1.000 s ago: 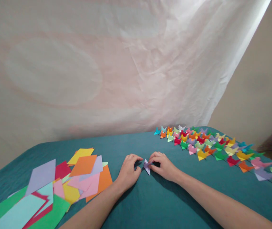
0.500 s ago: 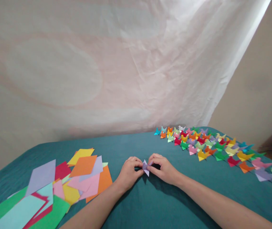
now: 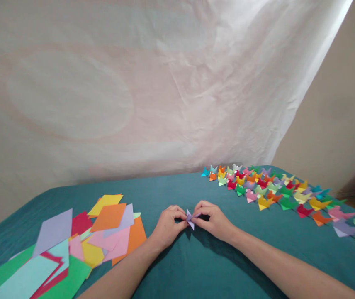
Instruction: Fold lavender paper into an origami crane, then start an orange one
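Observation:
A small lavender origami bird [image 3: 190,219] with pointed folds is held between my two hands, just above the teal tablecloth [image 3: 193,265]. Thumb and fingers of my left hand [image 3: 171,224] pinch its left side. On the opposite side, my right hand [image 3: 211,218] grips a point of the same folded paper between thumb and forefinger. My fingertips cover both of its side ends, so their exact shape is hidden.
To the left lies a loose, overlapping spread of coloured paper sheets [image 3: 109,218]. Rows of finished origami birds [image 3: 264,202] in many colours stand along the right side. A pale hanging cloth [image 3: 152,91] rises behind the table.
The lavender bird has turned very slightly between my fingers. Both hands keep almost the same place and grip.

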`<state>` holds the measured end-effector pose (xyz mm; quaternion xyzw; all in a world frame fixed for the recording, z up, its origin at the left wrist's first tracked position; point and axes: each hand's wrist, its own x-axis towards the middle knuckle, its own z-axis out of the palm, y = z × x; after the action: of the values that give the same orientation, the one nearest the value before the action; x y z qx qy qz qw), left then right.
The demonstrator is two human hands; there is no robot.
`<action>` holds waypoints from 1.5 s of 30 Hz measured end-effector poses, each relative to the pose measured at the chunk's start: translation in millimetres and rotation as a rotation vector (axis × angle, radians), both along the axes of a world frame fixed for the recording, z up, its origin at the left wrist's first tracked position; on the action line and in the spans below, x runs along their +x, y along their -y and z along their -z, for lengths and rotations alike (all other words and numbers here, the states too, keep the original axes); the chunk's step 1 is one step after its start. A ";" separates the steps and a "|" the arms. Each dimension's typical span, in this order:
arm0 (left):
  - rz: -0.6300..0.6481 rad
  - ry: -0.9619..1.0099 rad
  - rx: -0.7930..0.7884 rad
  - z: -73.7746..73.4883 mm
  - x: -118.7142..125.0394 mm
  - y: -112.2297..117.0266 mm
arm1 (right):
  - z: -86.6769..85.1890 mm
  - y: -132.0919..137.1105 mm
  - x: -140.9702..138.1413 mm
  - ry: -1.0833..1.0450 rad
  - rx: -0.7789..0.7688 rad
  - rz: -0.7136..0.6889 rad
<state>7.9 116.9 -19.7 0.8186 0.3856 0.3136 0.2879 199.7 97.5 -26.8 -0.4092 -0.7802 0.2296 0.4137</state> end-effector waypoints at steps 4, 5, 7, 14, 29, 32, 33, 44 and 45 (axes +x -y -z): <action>0.007 0.008 0.017 0.7 0.1 -0.5 | -0.3 0.2 -1.3 -0.020 -0.003 -0.009; 0.009 0.009 0.020 0.2 0.2 -0.5 | -0.6 0.3 -1.6 -0.024 -0.002 -0.009; 0.012 0.004 0.028 -0.7 0.3 -0.6 | -1.0 0.4 -2.2 -0.029 0.002 -0.006; -0.046 -0.033 0.061 1.1 -1.2 -2.3 | 3.5 -4.6 1.5 0.034 0.008 0.053; -0.085 -0.138 0.152 3.1 -0.1 -1.9 | 10.1 -9.2 0.7 0.239 -0.024 0.144; -0.089 -0.148 0.145 3.5 -0.2 -1.5 | 9.9 -9.9 1.9 0.258 -0.028 0.136; -0.088 -0.147 0.143 4.3 -0.4 -1.7 | 9.9 -9.9 2.3 0.263 -0.030 0.132; -0.121 -0.053 0.093 9.1 -3.4 -7.6 | -2.8 -6.5 11.0 0.170 -0.092 0.015; -0.125 -0.048 0.089 9.1 -3.4 -7.8 | -6.2 -6.3 13.5 0.159 -0.106 -0.018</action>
<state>4.6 124.7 -28.8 0.8120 0.4286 0.3282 0.2219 213.2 103.9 -20.6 -0.4404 -0.8009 0.2411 0.3263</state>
